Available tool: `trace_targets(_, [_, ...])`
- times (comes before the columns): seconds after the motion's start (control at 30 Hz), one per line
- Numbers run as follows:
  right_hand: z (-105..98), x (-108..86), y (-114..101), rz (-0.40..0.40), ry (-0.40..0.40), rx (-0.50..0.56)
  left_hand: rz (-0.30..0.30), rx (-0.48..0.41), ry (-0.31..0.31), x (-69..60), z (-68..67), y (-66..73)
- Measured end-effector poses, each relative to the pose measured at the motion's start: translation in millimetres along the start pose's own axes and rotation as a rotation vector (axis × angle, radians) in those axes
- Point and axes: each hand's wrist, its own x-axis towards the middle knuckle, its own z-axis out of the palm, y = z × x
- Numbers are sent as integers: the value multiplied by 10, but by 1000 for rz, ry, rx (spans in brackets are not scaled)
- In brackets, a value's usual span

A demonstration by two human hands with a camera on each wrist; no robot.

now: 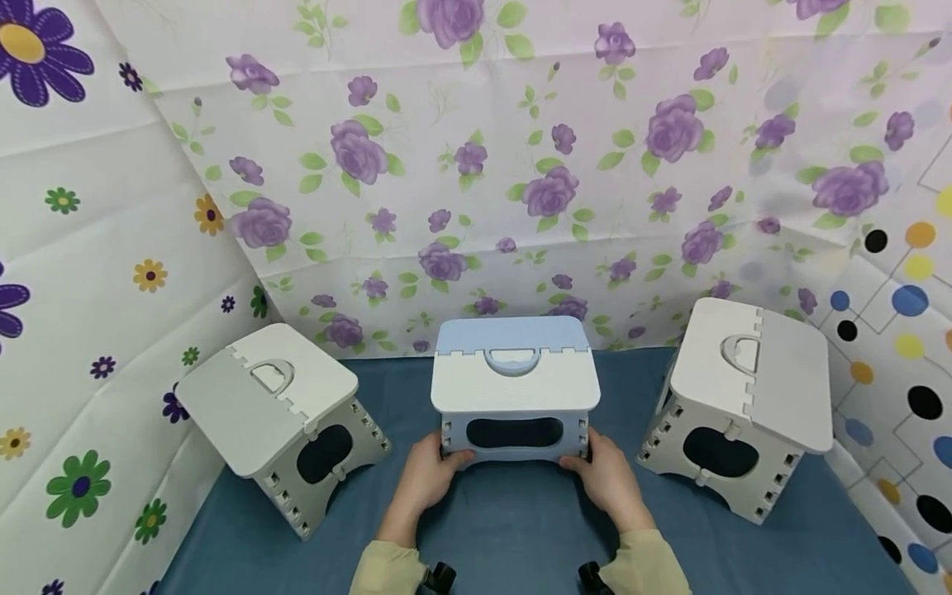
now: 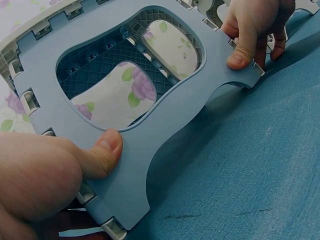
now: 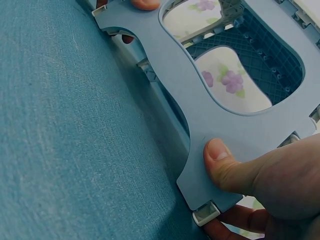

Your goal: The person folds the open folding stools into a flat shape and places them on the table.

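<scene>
A blue-and-white folding step stool (image 1: 515, 388) stands unfolded in the middle, its blue carry handle on top. My left hand (image 1: 430, 473) grips its left front leg, thumb (image 2: 107, 150) on the blue front panel and fingers behind the edge. At the opposite front leg, my right hand (image 1: 606, 475) holds on the same way, its thumb (image 3: 222, 162) pressed to the panel. Through the oval opening in the left wrist view, the ribbed blue underside shows. The fingers behind the legs are partly hidden.
A white-and-grey folding stool (image 1: 283, 413) stands unfolded at the left, and another similar stool (image 1: 744, 405) at the right. Blue cloth (image 1: 513, 529) covers the surface. A flower-patterned sheet (image 1: 476, 207) hangs behind, with patterned sheets at both sides.
</scene>
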Motion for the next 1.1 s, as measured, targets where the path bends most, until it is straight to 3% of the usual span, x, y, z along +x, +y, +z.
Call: trace_targets(1.1, [3, 32, 0, 29, -20, -15, -19, -3, -5, -9, -33, 19])
